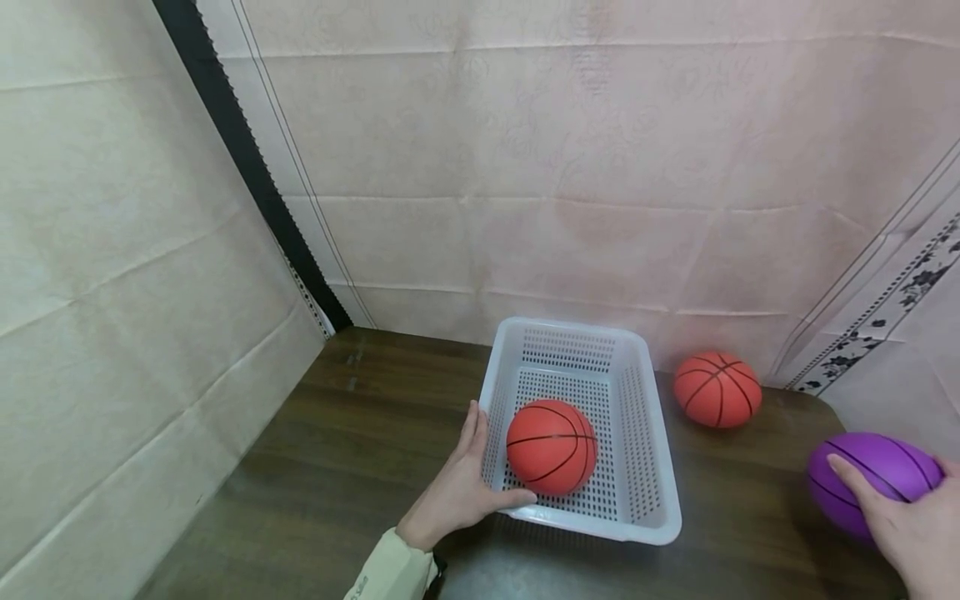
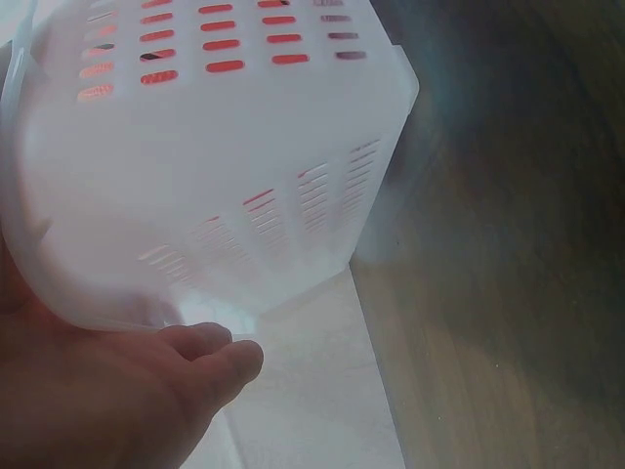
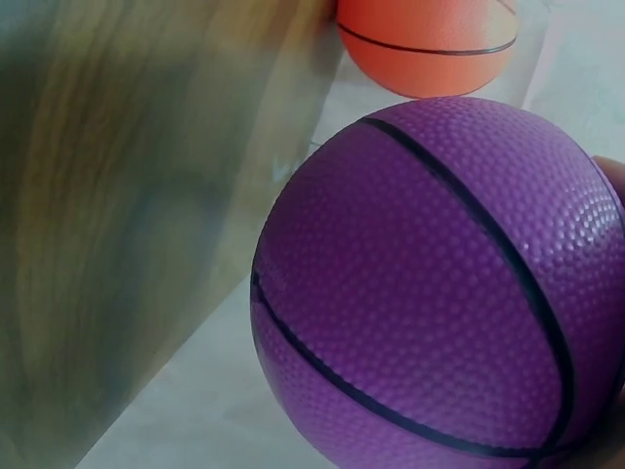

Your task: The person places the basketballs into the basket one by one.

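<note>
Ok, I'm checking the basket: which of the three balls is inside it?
The red ball in the white basket. The other red ball sits outside it on the table; the right hand grips the purple ball.

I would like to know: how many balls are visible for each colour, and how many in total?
Red balls: 2, one in the white basket, another outside it
Purple balls: 1, in the right hand
Total: 3

white perforated basket (image 1: 638,433) upright, red ball (image 1: 551,447) inside; pebbled purple ball (image 1: 885,464) gripped, seemingly raised.
</note>
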